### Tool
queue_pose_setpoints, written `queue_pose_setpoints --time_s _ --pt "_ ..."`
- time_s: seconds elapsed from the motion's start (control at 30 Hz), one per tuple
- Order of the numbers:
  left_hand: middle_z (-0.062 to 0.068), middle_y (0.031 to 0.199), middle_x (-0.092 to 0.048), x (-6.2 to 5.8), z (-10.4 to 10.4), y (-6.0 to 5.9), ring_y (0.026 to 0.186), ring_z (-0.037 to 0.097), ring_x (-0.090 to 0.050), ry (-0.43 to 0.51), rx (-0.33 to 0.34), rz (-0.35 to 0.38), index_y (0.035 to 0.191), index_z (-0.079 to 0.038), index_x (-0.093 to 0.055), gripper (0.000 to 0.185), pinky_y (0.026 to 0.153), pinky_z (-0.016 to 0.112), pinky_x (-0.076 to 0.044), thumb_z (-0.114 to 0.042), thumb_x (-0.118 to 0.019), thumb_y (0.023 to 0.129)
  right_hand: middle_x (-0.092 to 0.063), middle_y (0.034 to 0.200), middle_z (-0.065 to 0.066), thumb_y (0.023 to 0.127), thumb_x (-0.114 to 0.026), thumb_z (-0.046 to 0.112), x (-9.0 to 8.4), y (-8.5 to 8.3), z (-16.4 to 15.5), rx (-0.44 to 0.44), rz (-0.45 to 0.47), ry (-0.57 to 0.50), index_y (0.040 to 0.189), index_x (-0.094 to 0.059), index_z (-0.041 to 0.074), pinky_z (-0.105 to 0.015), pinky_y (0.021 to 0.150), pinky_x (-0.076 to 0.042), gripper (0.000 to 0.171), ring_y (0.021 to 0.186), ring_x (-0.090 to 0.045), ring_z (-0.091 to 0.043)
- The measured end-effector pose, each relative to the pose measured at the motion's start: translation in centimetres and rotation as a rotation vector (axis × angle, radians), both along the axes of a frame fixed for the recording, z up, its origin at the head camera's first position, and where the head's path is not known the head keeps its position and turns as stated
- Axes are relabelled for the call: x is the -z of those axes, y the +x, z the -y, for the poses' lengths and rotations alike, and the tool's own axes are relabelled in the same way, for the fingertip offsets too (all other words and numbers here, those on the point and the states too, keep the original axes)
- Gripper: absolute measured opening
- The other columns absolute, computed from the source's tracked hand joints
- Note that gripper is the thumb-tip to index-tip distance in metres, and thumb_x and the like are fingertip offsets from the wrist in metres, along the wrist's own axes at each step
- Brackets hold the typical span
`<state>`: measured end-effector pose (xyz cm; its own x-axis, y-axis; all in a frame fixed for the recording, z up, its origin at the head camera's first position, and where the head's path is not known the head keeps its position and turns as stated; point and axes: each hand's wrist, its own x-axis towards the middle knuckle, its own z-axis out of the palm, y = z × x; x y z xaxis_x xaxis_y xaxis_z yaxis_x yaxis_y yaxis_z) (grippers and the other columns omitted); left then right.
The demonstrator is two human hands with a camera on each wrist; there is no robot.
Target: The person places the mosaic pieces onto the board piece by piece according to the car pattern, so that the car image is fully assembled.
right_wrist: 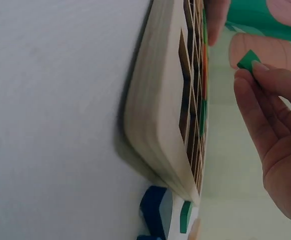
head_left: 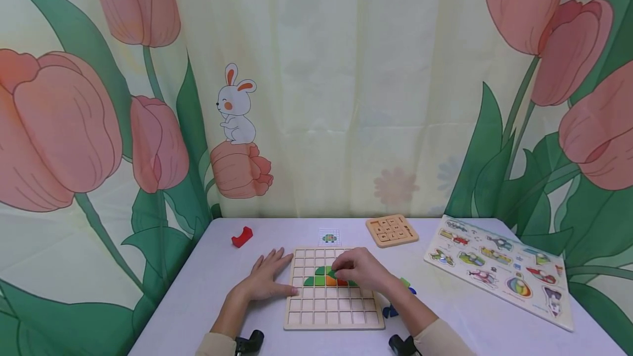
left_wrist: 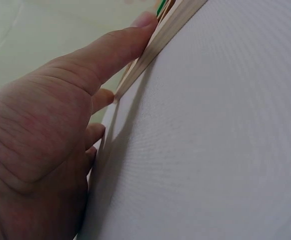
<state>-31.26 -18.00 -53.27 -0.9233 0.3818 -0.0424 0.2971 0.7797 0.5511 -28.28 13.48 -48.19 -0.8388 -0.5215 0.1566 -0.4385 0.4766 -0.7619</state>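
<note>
Braced the wooden grid board (head_left: 334, 312) at its left edge with the left hand (head_left: 267, 282), fingers spread flat on the table (head_left: 207, 290). Pinched a small green piece (right_wrist: 246, 59) in the right hand's (head_left: 363, 271) fingertips, just above the board's middle rows, beside the seated pieces (head_left: 316, 279). Likely called for lowering it level, squared to one free cell, without nudging those neighbours.

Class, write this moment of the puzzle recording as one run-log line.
left hand: flat, steadying grid board edge | right hand: pinching green piece above board | placed pieces: green, orange
</note>
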Motion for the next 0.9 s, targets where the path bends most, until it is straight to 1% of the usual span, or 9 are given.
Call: queue_pose_setpoints --time_s 0.1,0.27,0.4,0.47,0.57,0.63,0.77,0.83,0.9 --pt "0.011 0.173 -0.026 -0.1 0.0 0.0 0.163 0.037 -0.011 -0.002 0.003 0.0 0.161 -0.025 -0.042 0.108 0.128 0.067 -0.001 -0.07 -0.08 0.071 -0.078 0.102 0.0 0.096 -0.073 0.006 0.0 -0.2 0.6 -0.015 -0.015 0.029 0.104 -0.081 0.011 -0.019 0.079 -0.056 0.013 0.087 -0.065 -0.007" --pt "0.011 0.173 -0.026 0.0 0.1 -0.1 0.163 0.037 -0.01 -0.003 0.009 -0.002 0.161 -0.025 -0.041 0.108 0.128 0.066 0.0 -0.071 -0.079 0.071 -0.078 0.102 -0.001 0.096 -0.073 0.006 0.0 -0.3 1.6 -0.029 -0.016 0.038 0.102 -0.081 0.011 -0.02 0.081 -0.055 0.012 0.088 -0.065 -0.006" --pt "0.011 0.173 -0.025 0.1 0.1 -0.1 0.163 0.037 -0.01 -0.007 0.011 0.0 0.161 -0.025 -0.041 0.107 0.128 0.066 0.0 -0.071 -0.079 0.072 -0.077 0.101 0.0 0.096 -0.073 0.006 0.2 -0.2 2.4 -0.022 0.007 0.04 0.102 -0.081 0.011 -0.02 0.076 -0.053 0.011 0.084 -0.063 -0.007" --pt "0.011 0.173 -0.025 0.1 0.1 -0.1 0.163 0.037 -0.009 -0.007 0.012 0.004 0.161 -0.025 -0.041 0.107 0.128 0.066 0.0 -0.071 -0.079 0.072 -0.075 0.099 0.001 0.097 -0.072 0.006 0.3 -0.1 2.7 -0.018 0.004 0.054 0.102 -0.079 0.011 -0.021 0.072 -0.051 0.01 0.08 -0.06 -0.008" --pt "0.011 0.173 -0.025 0.1 0.1 -0.1 0.163 0.037 -0.01 -0.006 0.011 0.004 0.161 -0.025 -0.041 0.107 0.128 0.066 0.0 -0.07 -0.08 0.072 -0.07 0.098 0.004 0.1 -0.068 0.007 0.6 0.0 3.1 -0.016 -0.003 0.075 0.102 -0.075 0.012 -0.022 0.07 -0.05 0.009 0.078 -0.058 -0.008" --pt "0.011 0.173 -0.025 0.1 0.1 -0.1 0.163 0.037 -0.01 -0.005 0.011 0.006 0.161 -0.025 -0.042 0.107 0.128 0.066 0.0 -0.07 -0.08 0.072 -0.066 0.099 0.005 0.102 -0.064 0.007 0.7 0.0 3.3 -0.026 -0.014 0.094 0.102 -0.073 0.013 -0.022 0.072 -0.05 0.01 0.08 -0.057 -0.007" --pt "0.011 0.173 -0.026 0.0 0.1 0.0 0.163 0.037 -0.01 -0.006 0.011 0.001 0.161 -0.025 -0.042 0.107 0.128 0.066 -0.001 -0.071 -0.079 0.072 -0.057 0.099 0.003 0.105 -0.057 0.003 0.8 0.2 3.7 -0.064 -0.009 0.096 0.104 -0.07 0.009 -0.021 0.074 -0.054 0.014 0.082 -0.058 -0.005" --pt "0.011 0.173 -0.025 -0.2 0.1 0.0 0.163 0.037 -0.01 -0.006 0.013 -0.001 0.161 -0.025 -0.041 0.107 0.128 0.066 0.0 -0.072 -0.078 0.073 -0.057 0.099 0.003 0.104 -0.058 0.001 0.7 0.3 3.8 -0.079 -0.042 0.104 0.105 -0.07 0.008 -0.021 0.077 -0.054 0.014 0.084 -0.057 -0.004" --pt "0.012 0.173 -0.026 -0.3 0.1 0.1 0.162 0.038 -0.011 0.001 0.016 -0.005 0.161 -0.024 -0.042 0.106 0.128 0.067 -0.001 -0.071 -0.079 0.073 -0.059 0.099 0.003 0.101 -0.061 0.0 0.7 0.3 4.0 -0.081 -0.063 0.11 0.104 -0.07 0.008 -0.021 0.079 -0.053 0.013 0.086 -0.055 -0.003"
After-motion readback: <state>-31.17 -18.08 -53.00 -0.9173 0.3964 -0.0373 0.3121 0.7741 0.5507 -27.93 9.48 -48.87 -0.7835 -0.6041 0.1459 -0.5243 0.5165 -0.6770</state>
